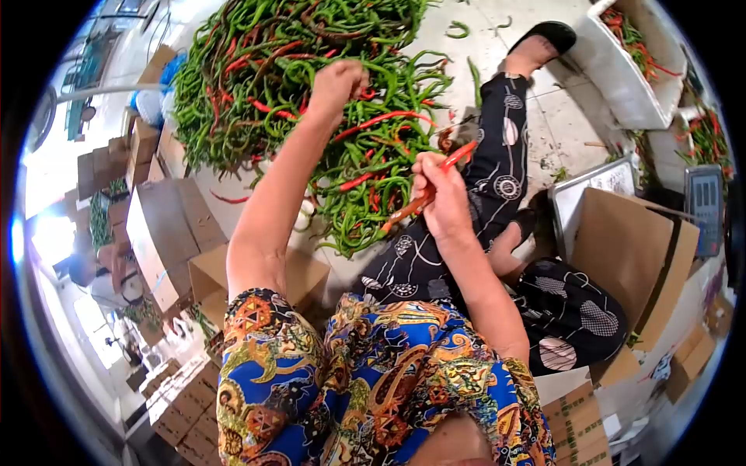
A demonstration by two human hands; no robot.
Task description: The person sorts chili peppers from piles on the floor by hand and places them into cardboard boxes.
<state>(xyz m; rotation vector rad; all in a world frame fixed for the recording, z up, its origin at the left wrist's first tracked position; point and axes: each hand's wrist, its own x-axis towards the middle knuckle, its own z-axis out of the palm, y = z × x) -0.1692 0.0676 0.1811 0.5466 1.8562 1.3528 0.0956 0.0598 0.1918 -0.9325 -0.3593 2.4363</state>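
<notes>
A large heap of long green and red chili peppers lies on the floor in front of me. My left hand is over the heap with its fingers curled closed; what is in them, if anything, is hidden. Beside its fingertips is a bit of red pepper. Nearer to my body, my right hand is closed around red chili pepper. Red shows above the fist, and a browner red length sticks out below it towards the heap. Whether that is one pepper or two, I cannot tell.
My outstretched leg borders the heap on the right. A white foam box with peppers stands at the upper right. An open cardboard box is beside my bent knee, near a scale display. More cartons stand at left.
</notes>
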